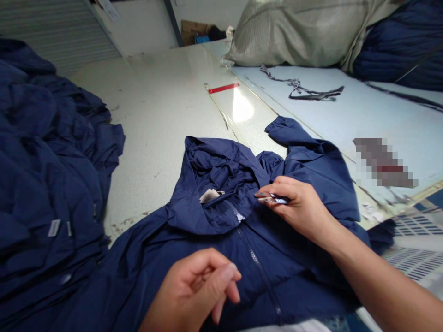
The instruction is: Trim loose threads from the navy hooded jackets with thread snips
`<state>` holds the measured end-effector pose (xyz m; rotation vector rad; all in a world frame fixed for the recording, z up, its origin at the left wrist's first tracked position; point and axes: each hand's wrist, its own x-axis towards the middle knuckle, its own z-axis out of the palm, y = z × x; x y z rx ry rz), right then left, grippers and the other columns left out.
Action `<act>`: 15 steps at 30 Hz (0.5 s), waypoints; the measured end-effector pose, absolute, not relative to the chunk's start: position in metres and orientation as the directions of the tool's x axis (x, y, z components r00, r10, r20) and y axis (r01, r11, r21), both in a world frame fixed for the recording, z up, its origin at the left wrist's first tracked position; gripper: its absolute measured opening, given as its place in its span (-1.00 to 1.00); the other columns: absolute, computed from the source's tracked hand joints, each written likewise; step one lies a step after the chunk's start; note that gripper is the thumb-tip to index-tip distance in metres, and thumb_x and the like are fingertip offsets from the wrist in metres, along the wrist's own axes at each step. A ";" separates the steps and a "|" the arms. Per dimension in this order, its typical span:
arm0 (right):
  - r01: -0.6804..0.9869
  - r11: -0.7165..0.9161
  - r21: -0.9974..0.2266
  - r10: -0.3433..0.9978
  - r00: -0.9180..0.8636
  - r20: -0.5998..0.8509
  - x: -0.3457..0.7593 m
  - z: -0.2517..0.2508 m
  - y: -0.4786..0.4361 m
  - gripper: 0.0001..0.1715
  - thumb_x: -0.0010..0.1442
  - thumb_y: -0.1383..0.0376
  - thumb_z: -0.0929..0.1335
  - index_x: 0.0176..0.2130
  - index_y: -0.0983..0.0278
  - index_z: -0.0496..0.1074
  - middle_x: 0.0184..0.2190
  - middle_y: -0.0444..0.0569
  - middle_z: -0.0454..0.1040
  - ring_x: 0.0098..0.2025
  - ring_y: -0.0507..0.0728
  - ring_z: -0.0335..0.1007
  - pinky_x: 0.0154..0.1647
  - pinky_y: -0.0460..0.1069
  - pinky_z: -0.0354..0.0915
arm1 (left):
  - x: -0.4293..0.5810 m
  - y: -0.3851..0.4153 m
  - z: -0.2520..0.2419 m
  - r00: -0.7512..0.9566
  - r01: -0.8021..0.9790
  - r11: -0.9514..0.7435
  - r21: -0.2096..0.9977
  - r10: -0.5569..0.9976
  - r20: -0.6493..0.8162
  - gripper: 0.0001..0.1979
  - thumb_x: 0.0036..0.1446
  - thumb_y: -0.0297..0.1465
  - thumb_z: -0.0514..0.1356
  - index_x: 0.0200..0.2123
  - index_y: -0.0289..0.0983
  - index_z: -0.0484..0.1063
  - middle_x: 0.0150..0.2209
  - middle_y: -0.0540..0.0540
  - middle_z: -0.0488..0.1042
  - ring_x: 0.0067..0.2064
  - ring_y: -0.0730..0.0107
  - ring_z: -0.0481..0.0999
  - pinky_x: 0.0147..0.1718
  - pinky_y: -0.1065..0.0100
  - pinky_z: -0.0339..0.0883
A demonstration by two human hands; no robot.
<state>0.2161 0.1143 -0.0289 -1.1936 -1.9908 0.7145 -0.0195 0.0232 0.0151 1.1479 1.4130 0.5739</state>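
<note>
A navy blue hooded jacket point(214, 258) lies front up before me, its hood spread wide and its zipper point(254, 258) closed to the collar. Inside the neck a white label point(210, 196) shows. My right hand point(297, 203) is closed around small metal thread snips point(278, 199), whose tips reach the right edge of the hood opening. Lower down, my left hand point(200, 286) hovers over the jacket's front with fingers curled and thumb against the index finger. Whether anything is pinched there cannot be seen.
A heap of navy garments point(44, 152) rises on the left of the pale table point(155, 101). Dark fabric strips point(316, 94) lie at the back right, before a large grey-green sack point(287, 34) and a navy bundle point(401, 46). A white plastic basket point(415, 249) stands at the right edge.
</note>
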 end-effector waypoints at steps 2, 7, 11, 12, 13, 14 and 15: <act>0.533 0.439 -0.723 0.891 -0.359 0.277 0.217 -0.027 0.116 -0.76 0.19 0.45 0.34 -0.21 0.26 0.59 -0.38 -0.04 0.51 -0.34 0.07 0.43 -0.32 -0.07 0.28 | -0.031 0.030 0.018 0.095 0.672 -0.006 0.741 0.992 -0.078 -0.80 0.18 -0.21 0.21 -0.24 -0.14 0.58 -0.26 -0.12 0.61 -0.28 0.23 0.56 -0.31 0.30 0.42; 0.685 0.525 -0.505 0.840 -0.514 0.177 0.217 -0.006 0.130 -0.68 0.12 0.46 0.36 -0.11 0.25 0.54 -0.25 -0.01 0.57 -0.28 0.13 0.50 -0.31 -0.05 0.28 | -0.068 0.069 0.013 0.419 0.897 -0.420 0.142 0.907 0.035 -0.68 0.27 -0.27 0.05 0.03 -0.10 0.47 0.22 -0.14 0.38 -0.13 0.09 0.59 -0.13 0.11 0.47; 0.798 0.536 -0.276 0.833 -0.553 0.018 0.206 0.013 0.164 -0.75 0.09 0.41 0.38 -0.18 0.24 0.55 -0.35 0.00 0.60 -0.33 0.20 0.52 -0.39 -0.03 0.23 | -0.090 0.105 0.024 0.312 0.949 -0.310 0.052 0.950 -0.032 -0.74 0.29 -0.22 0.00 -0.23 -0.19 0.44 -0.11 -0.15 0.55 -0.29 0.12 0.59 -0.29 0.16 0.46; 0.812 0.510 -0.282 0.852 -0.523 0.036 0.201 0.016 0.175 -0.76 0.10 0.40 0.38 -0.19 0.24 0.55 -0.36 0.01 0.61 -0.32 0.21 0.53 -0.38 -0.02 0.24 | -0.093 0.115 0.029 0.253 0.966 -0.253 0.044 0.967 0.014 -0.75 0.28 -0.22 0.02 -0.27 -0.20 0.42 -0.22 -0.16 0.56 -0.26 0.08 0.58 -0.27 0.15 0.45; 0.818 0.480 -0.317 0.873 -0.481 0.081 0.197 0.018 0.186 -0.73 0.12 0.40 0.37 -0.15 0.25 0.55 -0.33 0.03 0.61 -0.29 0.22 0.53 -0.35 -0.01 0.26 | -0.096 0.123 0.033 0.182 0.982 -0.186 0.044 0.980 0.077 -0.77 0.27 -0.23 0.03 -0.29 -0.21 0.40 -0.27 -0.17 0.54 -0.24 0.05 0.57 -0.23 0.13 0.44; 0.809 0.458 -0.369 0.888 -0.437 0.144 0.193 0.020 0.195 -0.67 0.15 0.40 0.35 -0.08 0.26 0.53 -0.27 0.05 0.62 -0.24 0.22 0.54 -0.30 0.00 0.29 | -0.098 0.130 0.036 0.110 0.991 -0.120 0.063 0.983 0.148 -0.79 0.26 -0.25 0.04 -0.26 -0.22 0.40 -0.26 -0.20 0.53 -0.23 0.04 0.57 -0.20 0.11 0.44; 0.789 0.446 -0.423 0.895 -0.395 0.206 0.189 0.020 0.202 -0.61 0.19 0.40 0.32 0.01 0.27 0.50 -0.19 0.07 0.62 -0.18 0.22 0.54 -0.23 0.01 0.32 | -0.100 0.135 0.037 0.054 0.992 -0.077 0.098 0.976 0.212 -0.78 0.26 -0.26 0.05 -0.20 -0.25 0.40 -0.19 -0.25 0.52 -0.19 0.03 0.57 -0.15 0.09 0.44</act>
